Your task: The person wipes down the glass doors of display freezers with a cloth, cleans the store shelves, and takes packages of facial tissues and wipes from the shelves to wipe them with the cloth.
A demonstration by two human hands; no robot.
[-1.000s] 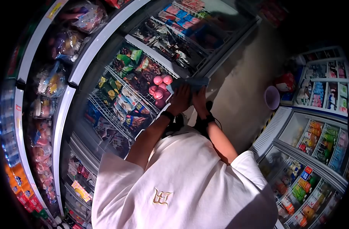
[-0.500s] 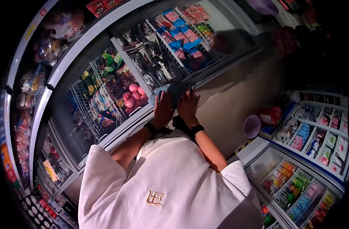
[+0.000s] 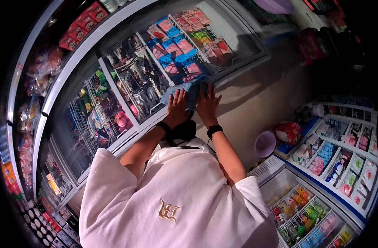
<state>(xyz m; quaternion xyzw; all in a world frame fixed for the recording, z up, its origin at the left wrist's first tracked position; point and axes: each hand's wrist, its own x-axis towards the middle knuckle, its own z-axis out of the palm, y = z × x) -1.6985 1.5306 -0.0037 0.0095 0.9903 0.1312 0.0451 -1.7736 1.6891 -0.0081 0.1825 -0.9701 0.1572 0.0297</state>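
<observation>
A blue-grey cloth (image 3: pixel 192 88) lies on the front edge of a glass-topped display freezer (image 3: pixel 119 142). My left hand (image 3: pixel 177 108) presses flat on the cloth's near side, its fingers stretched forward. My right hand (image 3: pixel 207 106) rests at the cloth's right end with its fingers spread, partly past the freezer edge. Under the glass beside my hands are wire baskets with blue and pink packets (image 3: pixel 172 46) and dark wrapped packets (image 3: pixel 141 74). Pink round packages (image 3: pixel 122 120) are further left.
A long curved shelf (image 3: pixel 46 95) with bagged goods and red boxes runs along the left. To the right stand a purple bucket (image 3: pixel 265 144), a red package (image 3: pixel 288 132) and another open-topped freezer (image 3: pixel 286 182) with baskets. Tan floor (image 3: pixel 247 99) lies between the freezers.
Both hands and the cloth have moved right along the freezer edge, away from the pink round packages and beside the blue packets. My view has shifted with them.
</observation>
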